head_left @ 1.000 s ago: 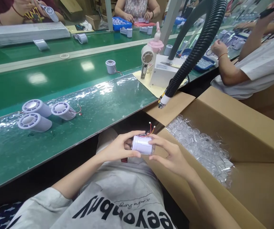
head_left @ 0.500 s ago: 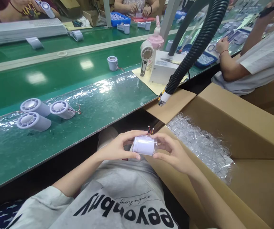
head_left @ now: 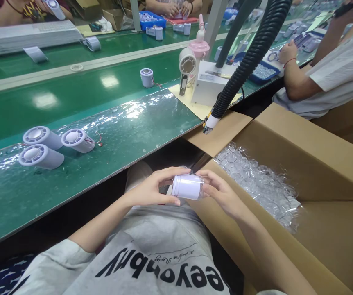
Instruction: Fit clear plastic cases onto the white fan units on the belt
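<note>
"Left hand curled round one end of a white cylinder, right hand with fingers at the other: both grasping it, over the lap, just off the counter!"

"What's crowding them?"

"Open cardboard box right by the right forearm, clear plastic pieces heaped inside. A black hose dangles over its flap, cutting across the white machine behind."

"And beyond?"

"Pink bottle and handheld fan beside the machine; a co-worker's hand (busy patch, that) near a blue tray."

"Numbers, please!"

"One cylinder in the grasp, three matching cylinders grouped at the counter's left, a lone cylinder on the green belt. One hose, one pink bottle, one fan beside it. The clear pieces? Too tangled to count."
</note>
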A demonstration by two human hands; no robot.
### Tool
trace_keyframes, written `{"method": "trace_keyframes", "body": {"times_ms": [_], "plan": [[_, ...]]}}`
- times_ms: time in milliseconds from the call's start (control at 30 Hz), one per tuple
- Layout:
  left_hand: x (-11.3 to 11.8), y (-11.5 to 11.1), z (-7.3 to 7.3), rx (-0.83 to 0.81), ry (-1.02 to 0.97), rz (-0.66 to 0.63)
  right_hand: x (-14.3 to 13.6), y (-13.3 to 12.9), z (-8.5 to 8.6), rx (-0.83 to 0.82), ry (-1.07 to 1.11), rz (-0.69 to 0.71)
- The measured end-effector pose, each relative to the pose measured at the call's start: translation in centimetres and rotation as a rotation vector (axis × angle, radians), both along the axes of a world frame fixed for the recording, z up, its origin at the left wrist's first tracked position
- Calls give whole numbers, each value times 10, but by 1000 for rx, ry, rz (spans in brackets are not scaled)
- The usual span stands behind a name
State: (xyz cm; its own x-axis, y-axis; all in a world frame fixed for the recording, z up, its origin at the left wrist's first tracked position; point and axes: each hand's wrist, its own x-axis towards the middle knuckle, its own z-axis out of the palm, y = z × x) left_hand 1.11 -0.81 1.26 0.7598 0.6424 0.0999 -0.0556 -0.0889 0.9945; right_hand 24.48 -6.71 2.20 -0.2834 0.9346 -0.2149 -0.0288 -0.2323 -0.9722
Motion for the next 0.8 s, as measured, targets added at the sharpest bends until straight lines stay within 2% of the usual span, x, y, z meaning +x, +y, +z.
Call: {"method": "trace_keyframes", "body": {"times_ms": [200,533,800], "plan": [[0,0,0,16,-7,-14,-6,0,-7,-122,117,-15],[0,0,-4,51,-62,-23,-17,0,-6,-321,232,15],[-1,-3,-7,71,-13,28,-19,3,-6,-622,285,54]]}}
